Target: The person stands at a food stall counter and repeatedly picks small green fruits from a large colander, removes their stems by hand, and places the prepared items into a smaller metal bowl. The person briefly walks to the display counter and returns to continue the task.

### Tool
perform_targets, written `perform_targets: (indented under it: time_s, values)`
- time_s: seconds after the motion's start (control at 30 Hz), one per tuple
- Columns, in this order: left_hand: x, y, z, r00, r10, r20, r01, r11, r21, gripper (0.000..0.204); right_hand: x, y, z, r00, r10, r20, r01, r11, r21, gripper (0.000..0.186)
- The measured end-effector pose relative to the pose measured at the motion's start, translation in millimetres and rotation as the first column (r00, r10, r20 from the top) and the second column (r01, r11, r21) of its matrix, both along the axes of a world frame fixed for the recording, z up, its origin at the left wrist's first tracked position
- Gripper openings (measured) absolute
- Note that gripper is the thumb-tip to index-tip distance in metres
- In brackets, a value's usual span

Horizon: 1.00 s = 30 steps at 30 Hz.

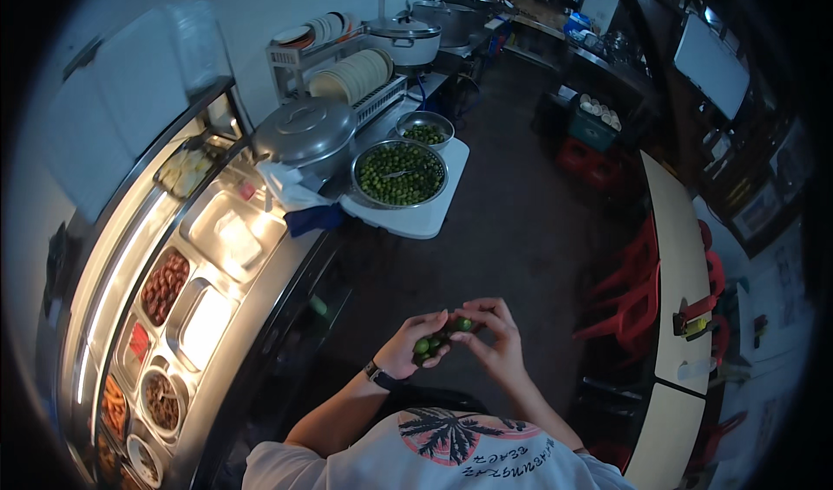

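Observation:
My left hand, with a dark watch on its wrist, is closed around several small green limes. Right beside it, my right hand pinches a single green lime between thumb and fingers. Both hands are held close together in front of my chest, above the dark floor. Farther off, a wide metal bowl full of the same small limes stands on a white board. A metal object lies on top of those limes. Behind it is a smaller metal bowl, partly filled with green limes.
A lit food display counter with metal trays runs along my left. Near the bowls stand a large lidded pot and a rack of plates. To my right are red plastic chairs and a long pale table.

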State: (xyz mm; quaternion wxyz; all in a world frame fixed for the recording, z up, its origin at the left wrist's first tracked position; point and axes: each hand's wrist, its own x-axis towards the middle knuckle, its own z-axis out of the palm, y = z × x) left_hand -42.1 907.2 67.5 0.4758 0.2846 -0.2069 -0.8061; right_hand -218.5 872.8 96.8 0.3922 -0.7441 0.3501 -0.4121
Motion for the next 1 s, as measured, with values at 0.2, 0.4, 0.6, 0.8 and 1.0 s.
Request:
perform_targets:
  time_s: [0.2, 0.4, 0.6, 0.8, 1.0]
  values:
    - [7, -138, -2, 0.999, 0.026, 0.026, -0.028, 0.996, 0.081, 0.045, 3, -152, -15, 0.988, 0.102, 0.118, -0.116, 0.985, 0.126, 0.035]
    - [-2, -254, -39, 0.981, 0.174, 0.086, -0.176, 0.984, 0.013, 0.035, 17, -300, -53, 0.938, 0.299, 0.174, -0.331, 0.923, 0.197, 0.036]
    - [6, -301, -45, 0.804, 0.562, 0.196, -0.572, 0.820, -0.005, 0.049, 69, -429, -61, 0.603, 0.793, 0.087, -0.791, 0.579, 0.200, 0.051]
    - [27, -314, -46, 0.560, 0.765, 0.319, -0.810, 0.586, 0.016, 0.041, 157, -541, -116, 0.618, 0.786, -0.035, -0.702, 0.571, 0.426, 0.033]
    - [69, -333, -65, 0.488, 0.803, 0.343, -0.871, 0.472, 0.136, 0.034, 240, -652, -243, 0.550, 0.552, -0.626, -0.559, 0.801, 0.215, 0.027]
